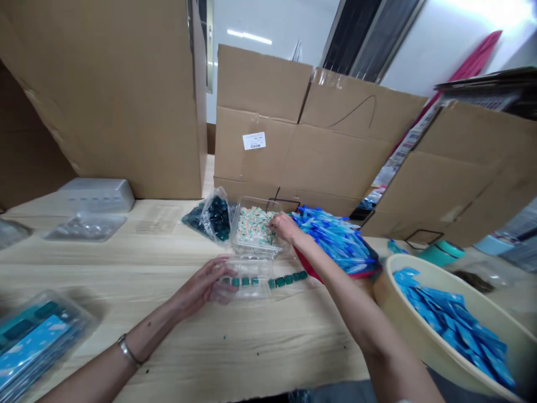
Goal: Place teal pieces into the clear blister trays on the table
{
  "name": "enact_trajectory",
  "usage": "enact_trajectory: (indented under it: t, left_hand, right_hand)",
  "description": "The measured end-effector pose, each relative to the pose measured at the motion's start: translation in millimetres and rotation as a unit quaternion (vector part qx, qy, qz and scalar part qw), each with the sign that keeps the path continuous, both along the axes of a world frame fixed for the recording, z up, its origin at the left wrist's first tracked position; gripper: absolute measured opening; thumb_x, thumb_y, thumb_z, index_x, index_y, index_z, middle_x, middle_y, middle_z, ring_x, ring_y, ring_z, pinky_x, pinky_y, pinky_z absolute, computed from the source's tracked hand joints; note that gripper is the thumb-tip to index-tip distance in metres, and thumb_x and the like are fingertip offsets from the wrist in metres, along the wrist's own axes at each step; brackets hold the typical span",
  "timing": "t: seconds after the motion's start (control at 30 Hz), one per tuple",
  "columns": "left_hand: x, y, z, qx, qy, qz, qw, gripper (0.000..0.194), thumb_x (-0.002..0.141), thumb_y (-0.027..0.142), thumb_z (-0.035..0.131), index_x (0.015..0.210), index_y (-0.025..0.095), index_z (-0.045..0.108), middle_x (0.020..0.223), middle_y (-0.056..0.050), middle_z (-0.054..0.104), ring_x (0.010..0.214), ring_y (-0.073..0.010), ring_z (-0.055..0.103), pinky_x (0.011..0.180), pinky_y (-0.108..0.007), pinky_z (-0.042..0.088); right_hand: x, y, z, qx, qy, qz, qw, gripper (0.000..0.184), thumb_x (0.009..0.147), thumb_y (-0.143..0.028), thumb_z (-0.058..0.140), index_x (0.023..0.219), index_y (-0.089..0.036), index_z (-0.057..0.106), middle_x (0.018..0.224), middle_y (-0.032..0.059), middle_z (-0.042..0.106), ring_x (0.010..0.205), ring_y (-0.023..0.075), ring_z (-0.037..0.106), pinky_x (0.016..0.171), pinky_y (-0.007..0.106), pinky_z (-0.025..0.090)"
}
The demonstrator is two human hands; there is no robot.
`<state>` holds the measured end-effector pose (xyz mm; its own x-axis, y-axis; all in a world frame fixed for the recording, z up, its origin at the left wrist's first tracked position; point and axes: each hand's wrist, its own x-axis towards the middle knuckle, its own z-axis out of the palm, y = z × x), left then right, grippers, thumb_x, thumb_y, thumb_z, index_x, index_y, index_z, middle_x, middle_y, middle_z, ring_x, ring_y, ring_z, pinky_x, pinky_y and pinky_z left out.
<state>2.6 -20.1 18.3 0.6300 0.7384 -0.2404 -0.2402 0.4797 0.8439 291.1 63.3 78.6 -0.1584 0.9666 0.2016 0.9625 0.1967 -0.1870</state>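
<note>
My left hand (205, 286) rests on the near left edge of a clear plastic tray (251, 279) that holds a row of small teal squares (268, 279); its fingers curl loosely over the tray's edge. My right hand (284, 226) reaches into a clear box of small patterned packets (254, 227), fingers pinched together among them. What they hold is hidden. A clear bag of dark teal pieces (213, 217) lies just left of that box.
A red tray heaped with blue packets (339, 242) sits right of my right hand. A beige bowl (423, 336) of blue sachets stands at the near right. Cardboard boxes (302, 134) wall the back. Filled clear packs (33, 336) lie at the near left.
</note>
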Motion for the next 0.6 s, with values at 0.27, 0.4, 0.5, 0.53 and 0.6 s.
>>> enact_trajectory:
  t: [0.27, 0.4, 0.5, 0.53, 0.6]
  left_hand:
    - [-1, 5, -2.3, -0.072, -0.049, -0.008, 0.996, 0.040, 0.084, 0.036, 0.053, 0.121, 0.026, 0.043, 0.114, -0.012, 0.056, 0.086, -0.0278, 0.065, 0.055, -0.034, 0.054]
    - [-2, 10, -4.9, -0.079, -0.053, -0.001, 0.995, 0.039, 0.084, 0.033, 0.052, 0.122, 0.025, 0.042, 0.112, -0.012, 0.057, 0.085, -0.0281, 0.065, 0.053, -0.034, 0.054]
    - [-2, 12, -7.7, -0.088, -0.048, 0.001, 0.995, 0.040, 0.085, 0.033, 0.051, 0.123, 0.025, 0.042, 0.111, -0.012, 0.057, 0.085, -0.0283, 0.065, 0.052, -0.034, 0.055]
    - [-2, 13, -8.2, -0.092, -0.046, 0.003, 0.995, 0.040, 0.085, 0.033, 0.051, 0.123, 0.026, 0.042, 0.111, -0.012, 0.057, 0.085, -0.0282, 0.065, 0.052, -0.034, 0.055]
    - [-2, 14, -8.4, -0.098, -0.043, 0.005, 0.994, 0.040, 0.085, 0.033, 0.050, 0.123, 0.026, 0.041, 0.110, -0.011, 0.057, 0.084, -0.0279, 0.065, 0.051, -0.033, 0.055]
  right_hand:
    - [13, 44, -15.9, -0.108, -0.165, 0.073, 0.978, 0.005, 0.070, -0.014, 0.064, 0.071, -0.015, 0.068, 0.089, 0.0116, 0.066, 0.093, 0.0227, 0.054, 0.075, 0.026, 0.034]
    - [18, 53, -19.6, -0.136, -0.195, 0.104, 0.966, 0.007, 0.070, -0.016, 0.064, 0.077, -0.015, 0.067, 0.090, 0.0104, 0.066, 0.089, 0.0203, 0.055, 0.073, 0.024, 0.034]
    - [21, 55, -21.4, -0.135, -0.199, 0.129, 0.962, 0.011, 0.069, -0.016, 0.064, 0.079, -0.015, 0.065, 0.089, 0.0084, 0.065, 0.087, 0.0185, 0.055, 0.072, 0.023, 0.034]
    - [21, 55, -22.1, -0.129, -0.198, 0.138, 0.962, 0.011, 0.069, -0.015, 0.063, 0.080, -0.015, 0.065, 0.088, 0.0077, 0.065, 0.086, 0.0178, 0.055, 0.071, 0.022, 0.034]
    - [23, 55, -23.9, -0.117, -0.193, 0.148, 0.963, 0.011, 0.069, -0.013, 0.061, 0.079, -0.016, 0.064, 0.086, 0.0067, 0.065, 0.084, 0.0169, 0.055, 0.071, 0.022, 0.034]
